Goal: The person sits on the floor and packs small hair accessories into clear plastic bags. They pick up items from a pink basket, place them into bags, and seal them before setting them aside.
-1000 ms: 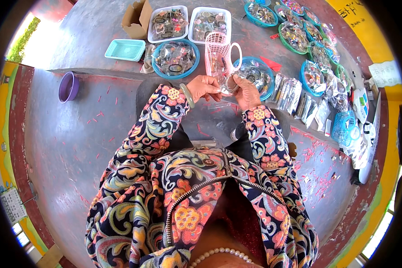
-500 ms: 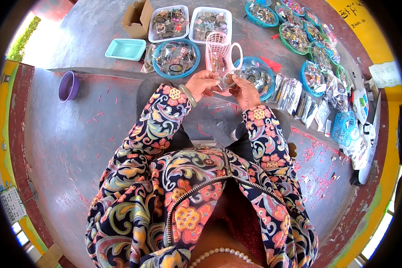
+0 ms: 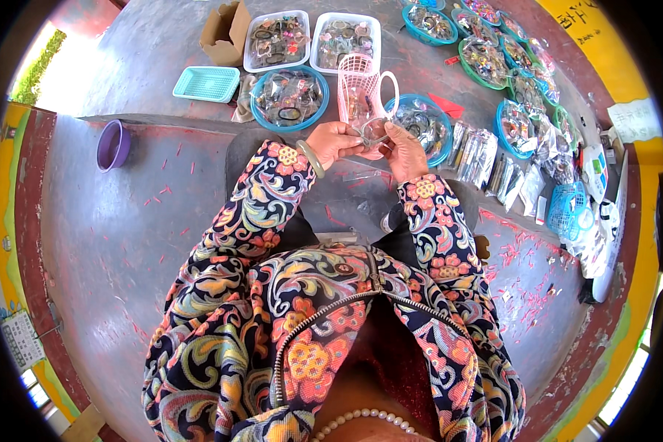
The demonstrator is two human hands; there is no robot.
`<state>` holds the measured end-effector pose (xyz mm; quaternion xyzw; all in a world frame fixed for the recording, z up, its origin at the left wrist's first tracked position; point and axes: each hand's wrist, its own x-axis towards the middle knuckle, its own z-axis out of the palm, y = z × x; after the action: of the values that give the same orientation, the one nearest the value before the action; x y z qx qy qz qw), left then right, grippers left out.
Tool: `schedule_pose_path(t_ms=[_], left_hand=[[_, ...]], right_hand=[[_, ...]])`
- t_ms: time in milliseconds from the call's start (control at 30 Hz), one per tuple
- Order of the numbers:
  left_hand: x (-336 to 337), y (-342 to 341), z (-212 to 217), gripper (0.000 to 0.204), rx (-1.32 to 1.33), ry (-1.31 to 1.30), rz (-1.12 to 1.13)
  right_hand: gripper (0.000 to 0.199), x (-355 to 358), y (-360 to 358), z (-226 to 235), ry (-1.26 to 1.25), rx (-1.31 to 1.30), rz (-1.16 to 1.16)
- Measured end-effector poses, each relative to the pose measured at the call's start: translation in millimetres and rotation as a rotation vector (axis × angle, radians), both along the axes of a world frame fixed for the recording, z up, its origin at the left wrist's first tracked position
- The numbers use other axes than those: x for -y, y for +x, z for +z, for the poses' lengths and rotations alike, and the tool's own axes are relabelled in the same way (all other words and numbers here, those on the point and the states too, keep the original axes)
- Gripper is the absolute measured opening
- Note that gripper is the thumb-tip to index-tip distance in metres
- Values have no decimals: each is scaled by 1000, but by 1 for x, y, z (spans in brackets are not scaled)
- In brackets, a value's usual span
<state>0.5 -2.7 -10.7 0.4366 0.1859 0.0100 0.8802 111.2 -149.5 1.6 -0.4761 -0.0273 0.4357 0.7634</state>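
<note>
Between both hands, in front of the pink basket, is a small clear plastic bag (image 3: pixel 373 130) with a thin greyish loop showing at it; its exact contents are too small to tell. My left hand (image 3: pixel 333 141), a bangle at the wrist, pinches its left side. My right hand (image 3: pixel 405 151) grips the right side with thumb and fingers. Just beyond, the pink lattice basket (image 3: pixel 355 72) with a tall handle holds several small items; my hands partly hide its lower end. On its left sits a round blue basket (image 3: pixel 290 128) of bagged hair ties, on its right another blue basket (image 3: pixel 446 151).
White trays (image 3: pixel 279 68) of bagged trinkets, a cardboard box (image 3: pixel 225 33) and a turquoise tray (image 3: pixel 206 83) stand on the raised ledge. Several filled baskets (image 3: pixel 485 62) and plastic packets (image 3: pixel 473 156) crowd the right. A purple basin (image 3: pixel 113 146) rests on the floor at left.
Both hands stay in nearly the same place. The fingers of my right hand have shifted slightly on the plastic bag, and the loop shows more plainly between the hands.
</note>
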Motion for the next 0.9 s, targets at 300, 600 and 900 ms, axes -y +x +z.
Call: schedule_pose_path(t_ms=[300,600,900], left_hand=[[3,-3,14,13,-28,2,-12],[7,1,12,17,-24,-5,1],[-1,-5,7,12,-196,190,-32]], right_hand=[[26,-1,2,-6,14,39,-25],[23,-2,-1,-8,52,69,-138],[17,13,27,13,-402,302,220]])
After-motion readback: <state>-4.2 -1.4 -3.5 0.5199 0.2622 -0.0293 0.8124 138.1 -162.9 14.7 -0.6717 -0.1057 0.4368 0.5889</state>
